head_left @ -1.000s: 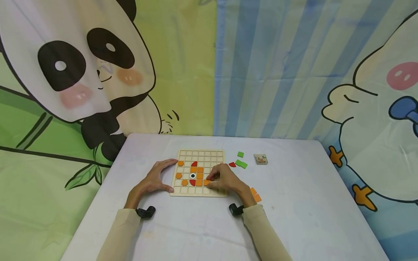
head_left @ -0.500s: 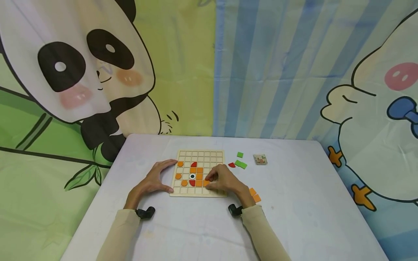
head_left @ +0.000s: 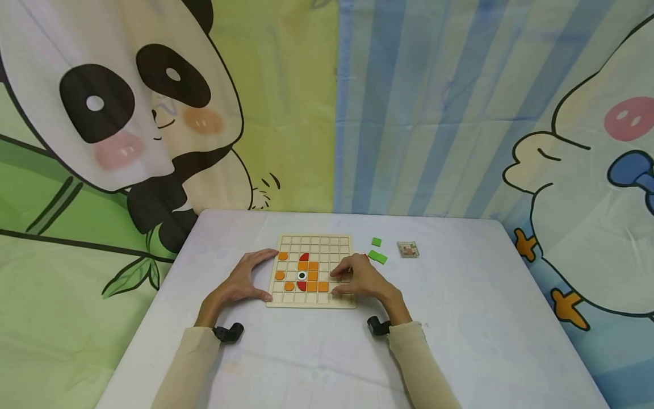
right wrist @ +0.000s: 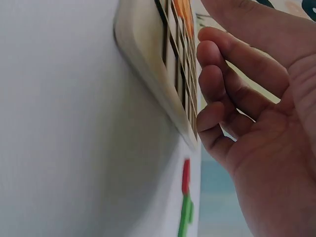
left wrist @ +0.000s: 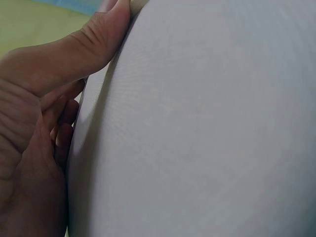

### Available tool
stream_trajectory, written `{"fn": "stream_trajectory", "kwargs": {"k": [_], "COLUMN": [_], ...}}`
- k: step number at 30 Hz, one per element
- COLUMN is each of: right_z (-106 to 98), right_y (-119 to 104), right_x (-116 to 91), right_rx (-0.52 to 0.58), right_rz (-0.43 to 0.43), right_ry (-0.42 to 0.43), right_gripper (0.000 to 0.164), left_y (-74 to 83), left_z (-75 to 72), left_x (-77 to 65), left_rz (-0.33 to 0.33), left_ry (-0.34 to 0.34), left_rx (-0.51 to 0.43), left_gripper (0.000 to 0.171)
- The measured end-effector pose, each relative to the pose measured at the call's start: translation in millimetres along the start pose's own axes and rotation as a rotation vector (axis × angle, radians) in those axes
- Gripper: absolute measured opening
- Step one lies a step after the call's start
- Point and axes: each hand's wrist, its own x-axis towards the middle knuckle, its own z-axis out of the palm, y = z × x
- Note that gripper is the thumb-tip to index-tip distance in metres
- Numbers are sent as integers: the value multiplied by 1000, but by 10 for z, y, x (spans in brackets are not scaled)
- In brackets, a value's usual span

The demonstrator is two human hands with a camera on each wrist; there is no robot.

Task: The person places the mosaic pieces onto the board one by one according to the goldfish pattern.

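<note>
A pale wooden grid board (head_left: pixel 329 250) lies on the table, bearing orange square tiles (head_left: pixel 313 276), orange discs (head_left: pixel 280 275), red rounded tiles (head_left: pixel 304 257) and an eye tile (head_left: pixel 302 275). My left hand (head_left: pixel 242 282) spans the board's left edge, thumb at the near corner and fingertips farther up, steadying it. Over the board's right part hovers my right hand (head_left: pixel 361 278), its fingers loosely bent and nothing visible between them. Just left of its fingertips, a lone orange square tile (head_left: pixel 323 287) sits in a cell. The right wrist view shows thumb and fingers apart.
Right of the board lie several green tiles (head_left: pixel 377 257); a red tile (head_left: pixel 192 202) is partly hidden behind my right hand in the head view. A small picture card (head_left: pixel 408 250) is farther right. White cloth covers the table (head_left: pixel 475 295), with printed curtains behind it.
My right hand has let go of the orange square tile, which stays on the board, and has drawn back to the right. Its forearm now covers the loose orange tiles. My left hand stays put.
</note>
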Motion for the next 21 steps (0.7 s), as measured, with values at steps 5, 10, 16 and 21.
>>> {"fn": "stream_trajectory", "kwargs": {"k": [5, 10, 16, 21], "right_z": [-188, -341, -491, -575], "right_y": [45, 105, 176, 237], "right_x": [-160, -361, -588, -782], "right_rx": [-71, -112, -186, -225], "right_rz": [14, 133, 211, 289], "right_ry": [40, 98, 142, 162], "right_gripper": [40, 41, 37, 36], "left_y": [-12, -9, 4, 11], "left_z": [-3, -10, -28, -27], "left_x": [6, 0, -7, -15], "left_rz": [-5, -3, -3, 2], "left_ry": [-9, -12, -8, -8], "left_rx": [-9, -8, -9, 5], "left_gripper": [127, 127, 127, 127]}}
